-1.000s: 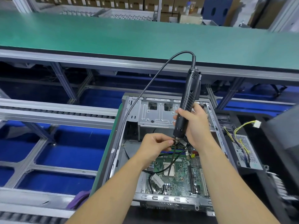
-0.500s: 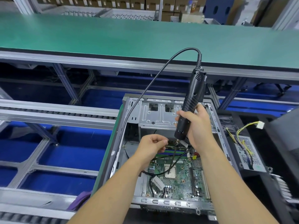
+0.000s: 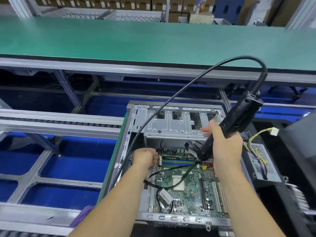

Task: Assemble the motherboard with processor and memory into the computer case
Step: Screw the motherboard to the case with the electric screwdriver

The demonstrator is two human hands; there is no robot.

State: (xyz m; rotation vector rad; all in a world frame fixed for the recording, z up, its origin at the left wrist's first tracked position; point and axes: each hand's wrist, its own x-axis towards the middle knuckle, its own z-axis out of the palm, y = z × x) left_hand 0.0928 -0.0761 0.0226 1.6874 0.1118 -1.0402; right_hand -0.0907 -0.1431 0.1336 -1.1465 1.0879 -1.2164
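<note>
Motherboard [image 3: 186, 190] (cable [image 3: 164, 171] crossing, seemingly).

1. Two forearms reach in from the near edge, both bare to as far up as they show; no sleeve or cuff in sight.
2. Left hand [image 3: 145, 157]: no glove, no ring or wristband visible.
3. Right hand [image 3: 224, 147]: likewise ungloved, wrist unadorned, no watch or strap.
4. Fingernails too blurred to describe.
</note>
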